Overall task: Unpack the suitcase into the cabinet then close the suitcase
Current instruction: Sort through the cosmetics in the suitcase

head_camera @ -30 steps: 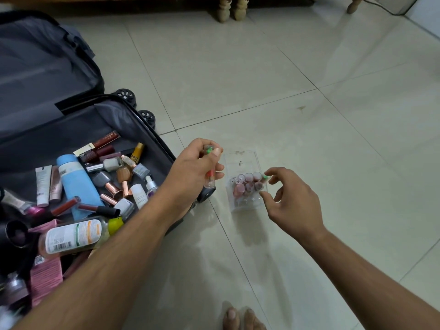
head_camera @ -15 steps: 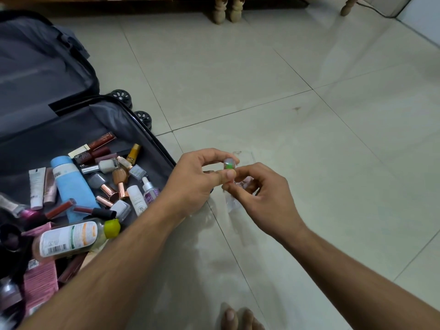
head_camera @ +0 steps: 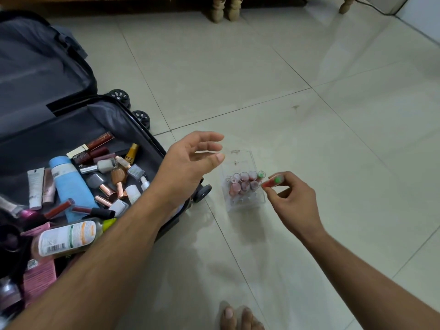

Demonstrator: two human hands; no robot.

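I see the black hard-shell suitcase [head_camera: 152,144] lying open in the left half of the frame, its lower half full of loose cosmetics, so unpacking is, by my reading, far from done. My right hand [head_camera: 294,202], right of centre, pinches a small clear tube with a red filling and a green cap [head_camera: 273,181] between thumb and fingertips, holding it just beside the right edge of the small clear plastic organiser box [head_camera: 245,201] that stands on the pale tiled floor [head_camera: 309,67] near the suitcase's lower wheel. The box already holds a cluster of similar pinkish tubes standing upright, and I judge the tube is held low and angled toward them so it can be slotted in with the rest, letting many small items travel to the cabinet as 1 load. My left hand [head_camera: 190,160], at centre, hangs spread and relaxed above the box's far end, holding nothing, probably free to reach back into the suitcase. No cabinet is visible; only turned wooden furniture legs [head_camera: 223,8] show at the top edge.
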